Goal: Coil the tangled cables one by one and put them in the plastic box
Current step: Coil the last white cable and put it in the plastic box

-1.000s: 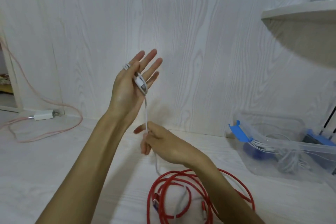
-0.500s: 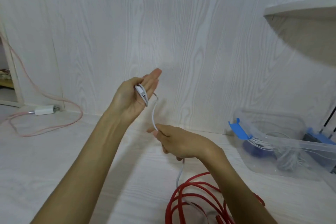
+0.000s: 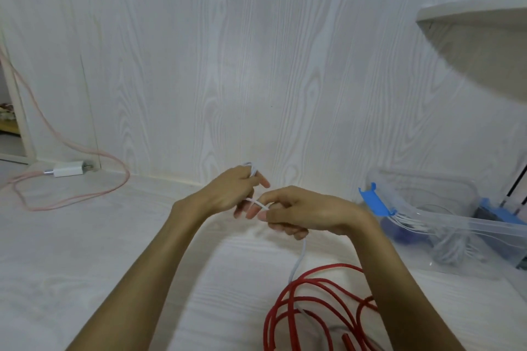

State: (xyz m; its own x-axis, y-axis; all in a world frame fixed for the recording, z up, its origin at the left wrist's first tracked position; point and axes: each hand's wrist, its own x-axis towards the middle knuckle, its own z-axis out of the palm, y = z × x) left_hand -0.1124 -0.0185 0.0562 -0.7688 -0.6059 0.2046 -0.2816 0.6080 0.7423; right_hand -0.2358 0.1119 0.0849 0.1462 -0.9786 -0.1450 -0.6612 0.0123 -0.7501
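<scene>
A thin white cable [image 3: 298,260] is being held between the two hands above the pale wood-grain bench [image 3: 85,251]. Loops of it are being gripped around the fingers of the left hand [image 3: 228,194], with a few turns showing above the knuckles. A short taut stretch is being pinched by the curled fingers of the right hand [image 3: 296,212], just beside the left. From under the right hand the cable is hanging down to a loose tangle of thick red cable [image 3: 316,308] lying on the bench at the lower edge. To the right, well apart from the hands, a clear plastic box [image 3: 422,196] with blue latches is standing open, and coiled white cables [image 3: 447,245] are being kept inside it. At the far left, a pale pink cable [image 3: 71,196] is lying looped beside a small white charger plug [image 3: 70,170], near the white wood-grain wall [image 3: 228,51]. A white shelf [image 3: 470,11] is jutting out at the upper right.
</scene>
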